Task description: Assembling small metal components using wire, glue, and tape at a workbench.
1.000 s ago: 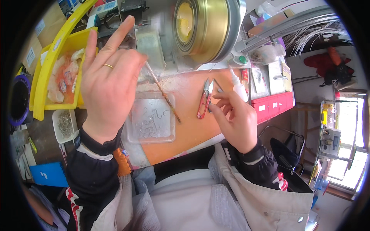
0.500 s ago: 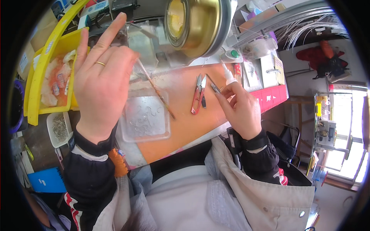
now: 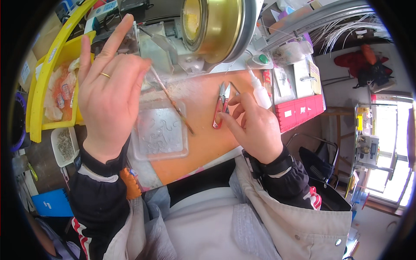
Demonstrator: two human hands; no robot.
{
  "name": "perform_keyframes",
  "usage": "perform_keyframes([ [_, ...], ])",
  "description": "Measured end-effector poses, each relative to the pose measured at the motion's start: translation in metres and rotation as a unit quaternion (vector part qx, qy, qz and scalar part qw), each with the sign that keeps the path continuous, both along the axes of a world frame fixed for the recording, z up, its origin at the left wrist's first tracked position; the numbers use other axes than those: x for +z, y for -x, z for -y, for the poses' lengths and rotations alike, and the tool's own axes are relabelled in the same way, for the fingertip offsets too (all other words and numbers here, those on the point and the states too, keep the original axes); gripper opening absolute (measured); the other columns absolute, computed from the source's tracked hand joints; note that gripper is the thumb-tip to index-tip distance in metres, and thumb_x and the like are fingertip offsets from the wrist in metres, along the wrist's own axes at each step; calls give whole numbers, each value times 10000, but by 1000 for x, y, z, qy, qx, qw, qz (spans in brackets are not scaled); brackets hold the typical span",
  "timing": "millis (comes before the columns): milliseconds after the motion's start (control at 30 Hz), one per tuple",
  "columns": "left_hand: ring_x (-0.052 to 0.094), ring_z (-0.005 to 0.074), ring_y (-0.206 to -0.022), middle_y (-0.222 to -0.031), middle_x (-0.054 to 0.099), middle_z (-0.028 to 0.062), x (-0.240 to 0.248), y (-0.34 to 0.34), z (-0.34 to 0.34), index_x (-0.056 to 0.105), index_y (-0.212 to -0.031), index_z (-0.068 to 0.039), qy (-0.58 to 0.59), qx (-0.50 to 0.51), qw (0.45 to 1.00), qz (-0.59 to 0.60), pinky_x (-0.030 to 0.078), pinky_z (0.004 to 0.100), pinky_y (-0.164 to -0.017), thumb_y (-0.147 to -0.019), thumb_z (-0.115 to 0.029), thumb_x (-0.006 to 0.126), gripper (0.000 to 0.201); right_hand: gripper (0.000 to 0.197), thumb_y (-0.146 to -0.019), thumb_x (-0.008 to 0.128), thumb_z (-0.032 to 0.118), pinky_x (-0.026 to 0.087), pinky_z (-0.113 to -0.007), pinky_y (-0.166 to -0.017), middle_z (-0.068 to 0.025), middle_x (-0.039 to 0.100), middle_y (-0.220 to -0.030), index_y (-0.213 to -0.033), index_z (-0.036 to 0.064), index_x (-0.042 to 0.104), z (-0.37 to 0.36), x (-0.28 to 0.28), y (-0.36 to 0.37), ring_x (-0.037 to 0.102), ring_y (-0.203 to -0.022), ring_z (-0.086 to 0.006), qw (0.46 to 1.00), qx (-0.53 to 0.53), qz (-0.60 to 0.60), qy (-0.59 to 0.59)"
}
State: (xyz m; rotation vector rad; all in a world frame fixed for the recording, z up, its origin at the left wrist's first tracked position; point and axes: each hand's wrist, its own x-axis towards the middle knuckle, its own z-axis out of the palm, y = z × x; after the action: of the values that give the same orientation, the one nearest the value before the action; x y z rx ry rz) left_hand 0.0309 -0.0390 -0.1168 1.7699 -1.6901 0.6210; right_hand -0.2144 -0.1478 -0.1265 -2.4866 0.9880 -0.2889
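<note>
Fingers (image 3: 115, 39) on the left hand (image 3: 110, 95) stand in two manners: two are straight and spread apart, the others bend rightward with their ends bunched near the thumb. A thin, smooth gold band (image 3: 105, 75) circles one of them. Just below and to the right of that hand, on the orange, smooth-faced work mat (image 3: 203, 141), is a square, shallow tray of clear, cloudy plastic (image 3: 178, 147) with rounded corners, strewn with small, curved, hook-shaped metal pieces (image 3: 161, 136).

A slender, straight rod (image 3: 168, 94) slants from the bunched fingertips down across the tray's upper right corner. Its upper part is pale pinkish white, its lower part mottled reddish brown, narrowing to a dark tip over the mat. The fingertips hide its upper end, so I cannot tell whether they are clamped on it or merely beside it.

Farther right, a pair of red-handled steel snips (image 3: 217, 113) lies on the mat, its pointed blades angled away from the person. The right hand (image 3: 260, 134) hovers there, thumb and forefinger apart and curved, the thumb tip overlapping a handle in view. Past it are a white plastic bottle with a tapered nozzle (image 3: 261, 96) and a glossy red box (image 3: 299, 113).
</note>
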Motion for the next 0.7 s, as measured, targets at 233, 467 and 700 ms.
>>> perform_keyframes([
  [233,561,349,-1235,-832,636,104,0,1,0,647,-852,-32,-6,-4,1000,-7,272,593,-1094,-839,36,624,73,274,-846,688,239,488,-359,-543,-52,637,-659,-1017,71,555,2,-8,-15,646,-581,-232,996,-20,-76,-41],
  [467,571,344,-1222,-915,670,131,0,1,1,655,-853,-29,-3,0,1000,0,303,575,-1084,-824,35,631,75,212,-837,648,119,470,-325,-518,-56,606,-624,-1025,72,562,3,-9,-5,633,-559,-207,999,-39,11,7],
  [700,584,351,-1201,-1066,679,207,-1,0,2,624,-835,-29,9,-3,1000,4,315,572,-1081,-827,12,640,44,161,-829,677,102,439,-297,-502,-59,632,-785,-972,56,619,22,-2,34,558,-513,-161,994,-71,-19,84],
])
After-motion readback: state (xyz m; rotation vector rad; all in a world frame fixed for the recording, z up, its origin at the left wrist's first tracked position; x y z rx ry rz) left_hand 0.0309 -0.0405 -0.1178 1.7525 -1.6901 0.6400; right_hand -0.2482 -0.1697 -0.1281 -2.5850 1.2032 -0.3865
